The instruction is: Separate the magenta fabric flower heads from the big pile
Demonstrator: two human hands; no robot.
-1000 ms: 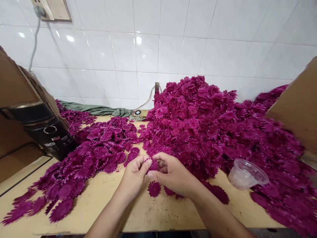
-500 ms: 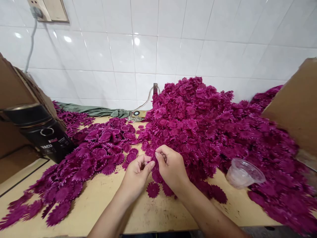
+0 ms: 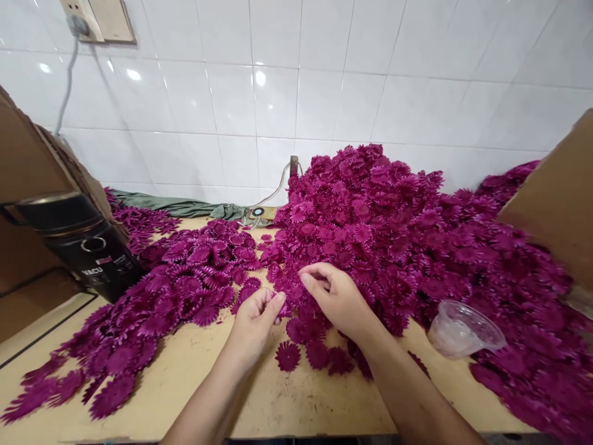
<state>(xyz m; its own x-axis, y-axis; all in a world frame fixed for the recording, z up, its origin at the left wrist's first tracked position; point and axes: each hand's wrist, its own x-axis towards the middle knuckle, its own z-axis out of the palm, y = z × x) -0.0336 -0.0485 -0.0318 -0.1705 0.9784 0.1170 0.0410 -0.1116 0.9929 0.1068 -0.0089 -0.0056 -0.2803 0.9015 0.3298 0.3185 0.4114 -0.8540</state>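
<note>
My left hand (image 3: pixel 258 318) is closed in a pinch, thumb against index finger, with a bit of a magenta artificial flower (image 3: pixel 288 300) showing at the fingertips. To its right, my right hand (image 3: pixel 334 298) is raised in front of the large flower pile (image 3: pixel 356 222). Its thumb and index finger come together at the tips. Whatever they hold, if anything, is too small to make out. A gap separates the two hands. Below them, loose flower layers with fringed edges (image 3: pixel 288 356) lie flat on the tabletop (image 3: pixel 259 395).
A second flower heap (image 3: pixel 185 278) spreads at left, beside a tilted black flask (image 3: pixel 88 247). The clear plastic cup (image 3: pixel 463 330) leans at right among flowers. Cardboard (image 3: pixel 556 204) stands at the right edge. Green cloth (image 3: pixel 176 204) runs along the tiled wall (image 3: pixel 231 99).
My hands have drawn apart: the right one moved up and to the right, away from the left. My left hand stays nearly in place. The whole view has shifted slightly.
</note>
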